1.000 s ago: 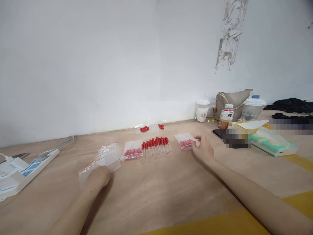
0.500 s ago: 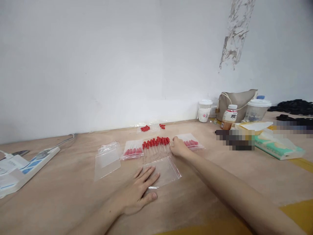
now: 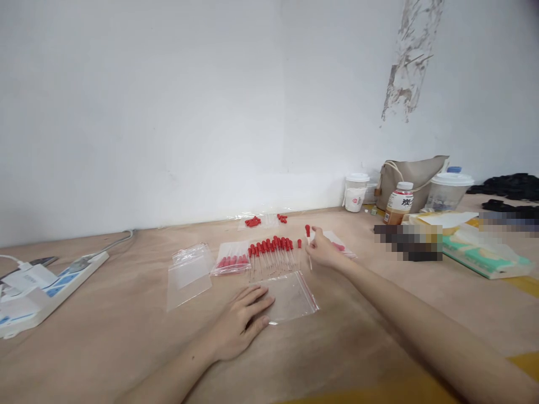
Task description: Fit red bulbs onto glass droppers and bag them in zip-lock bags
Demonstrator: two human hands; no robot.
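Observation:
Between the fingertips of my right hand (image 3: 325,248) a glass dropper (image 3: 307,231) with a red rubber bulb is held upright. Left of it, several more red-bulbed droppers (image 3: 272,251) lie side by side in a row, bulbs away from me, and a single one (image 3: 299,244) lies a little apart. My left hand (image 3: 244,320) rests flat, its fingers on the edge of a clear zip bag (image 3: 290,297) in front of the row. Bags with droppers inside flank the row: one on the left (image 3: 231,259), another on the right (image 3: 337,238), partly behind my right hand.
A flat clear bag (image 3: 189,272) lies at left, near a power strip (image 3: 59,292). Loose red bulbs (image 3: 253,222) sit at the back. To the right stand a paper cup (image 3: 356,193), a drink bottle (image 3: 399,205), a grey bag (image 3: 415,174) and a tissue pack (image 3: 484,255).
My right hand has taken hold of one dropper at the row's right end and moved it slightly right, upright. My left hand stays on the bag. The view has shifted slightly.

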